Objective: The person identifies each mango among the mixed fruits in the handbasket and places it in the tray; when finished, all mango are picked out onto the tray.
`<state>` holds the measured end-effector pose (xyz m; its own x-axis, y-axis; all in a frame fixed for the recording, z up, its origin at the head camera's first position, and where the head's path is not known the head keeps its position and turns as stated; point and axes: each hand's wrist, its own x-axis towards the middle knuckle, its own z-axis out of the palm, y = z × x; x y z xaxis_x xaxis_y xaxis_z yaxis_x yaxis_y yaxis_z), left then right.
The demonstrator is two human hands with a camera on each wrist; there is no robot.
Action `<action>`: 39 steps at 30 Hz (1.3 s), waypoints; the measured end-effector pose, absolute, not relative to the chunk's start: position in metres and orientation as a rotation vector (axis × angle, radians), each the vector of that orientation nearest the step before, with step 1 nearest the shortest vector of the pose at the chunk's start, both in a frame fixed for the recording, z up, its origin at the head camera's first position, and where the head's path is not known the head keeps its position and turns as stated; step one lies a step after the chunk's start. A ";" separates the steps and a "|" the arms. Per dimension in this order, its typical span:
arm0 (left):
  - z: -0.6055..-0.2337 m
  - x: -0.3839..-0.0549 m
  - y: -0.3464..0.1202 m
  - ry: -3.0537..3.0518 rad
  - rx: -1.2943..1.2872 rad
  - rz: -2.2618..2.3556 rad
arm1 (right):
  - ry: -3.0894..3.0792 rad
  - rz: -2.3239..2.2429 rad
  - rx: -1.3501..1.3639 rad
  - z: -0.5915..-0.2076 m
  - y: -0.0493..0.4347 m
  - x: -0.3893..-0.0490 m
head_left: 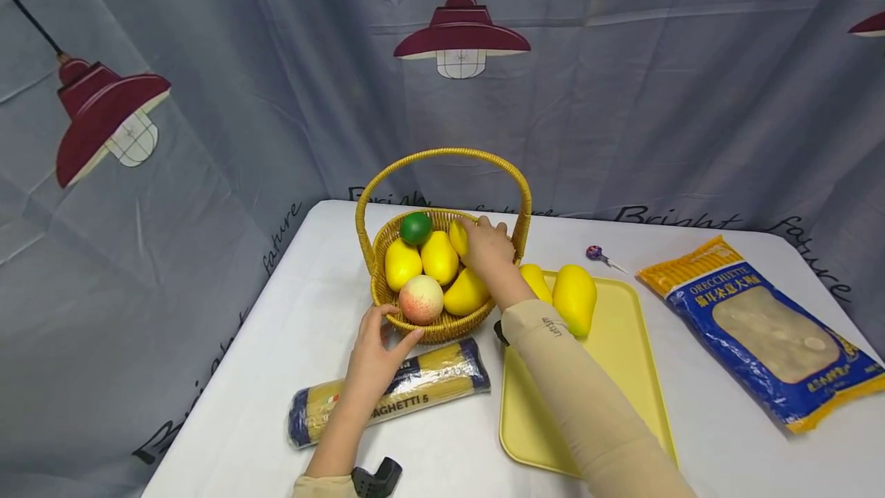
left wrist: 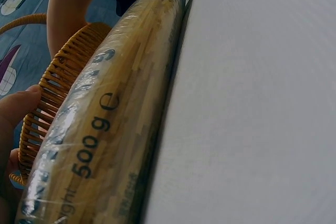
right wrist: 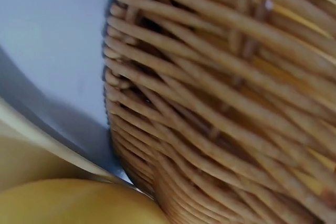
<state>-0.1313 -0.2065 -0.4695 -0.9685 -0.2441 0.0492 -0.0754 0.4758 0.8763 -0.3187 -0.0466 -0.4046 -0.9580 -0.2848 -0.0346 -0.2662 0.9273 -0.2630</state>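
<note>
In the head view a wicker basket (head_left: 442, 333) with a tall arched handle holds several yellow mangoes (head_left: 439, 257), a peach (head_left: 422, 300) and a small green fruit (head_left: 416, 228). My right hand (head_left: 489, 252) reaches inside at the back right, fingers bent over a mango (head_left: 459, 237) and partly covering it. At the front left, my left hand (head_left: 373, 356) holds the basket's rim, its thumb against the outer wall. The left wrist view shows that thumb (left wrist: 23, 103) on the weave. Below the left hand, a spaghetti pack (head_left: 429, 383) lies across the table, partly behind the forearm.
Right of the basket, a yellow tray (head_left: 615, 360) carries two mangoes (head_left: 574, 298) at its far end, under the right forearm. A lollipop (head_left: 596, 253) lies behind the tray. The blue orecchiette bag (head_left: 767, 336) is at the far right. A grey curtain (head_left: 588, 98) hangs behind the table.
</note>
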 end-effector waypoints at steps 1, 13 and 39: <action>-0.469 -0.131 -0.207 -2.552 0.280 -1.501 | 3.021 -0.403 -0.427 -0.405 -0.047 -0.318; -0.468 -0.131 -0.204 -2.569 0.290 -1.473 | 3.045 -0.435 -0.438 -0.408 -0.042 -0.319; -0.466 -0.125 -0.205 -2.550 0.250 -1.467 | 3.205 -0.953 -0.634 -0.354 -0.026 -0.275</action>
